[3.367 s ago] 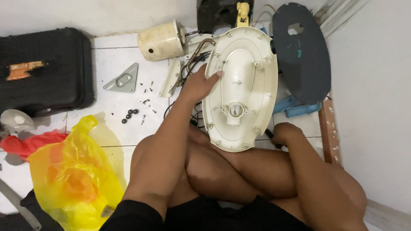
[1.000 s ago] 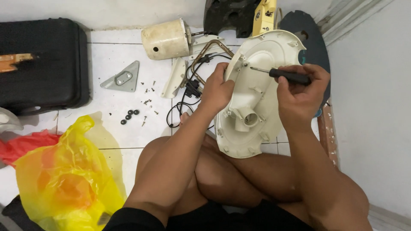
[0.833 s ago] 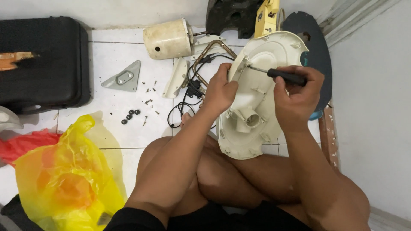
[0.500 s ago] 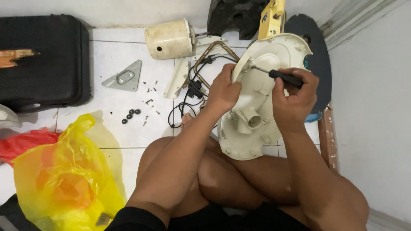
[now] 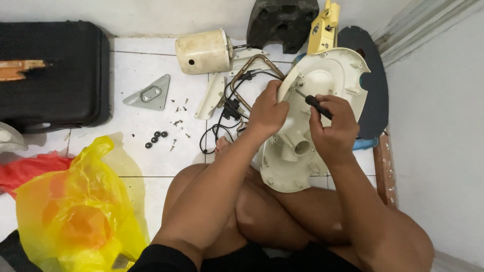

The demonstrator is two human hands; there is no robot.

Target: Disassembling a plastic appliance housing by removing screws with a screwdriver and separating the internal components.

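So, right of centre frame, the left hand (image 5: pixel 267 113) grips the rim of the cream plastic fan housing (image 5: pixel 322 95) propped on the legs, while the right hand (image 5: pixel 333 128) is clamped round a black-handled screwdriver (image 5: pixel 313 103), tip inside it. Loose screws (image 5: pixel 179 108) sit on the floor tiles (image 5: pixel 131 65), upper left.

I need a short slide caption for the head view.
Left hand steadies cream housing; right hand drives screwdriver.

Views: I have one, worn on the head.
Facing: steeply down over crossed legs to the tiled floor (image 5: pixel 146 166).
Nearness: close, both hands mid-frame.
Edges: black case (image 5: pixel 55 75) left, wall (image 5: pixel 443 126) right.
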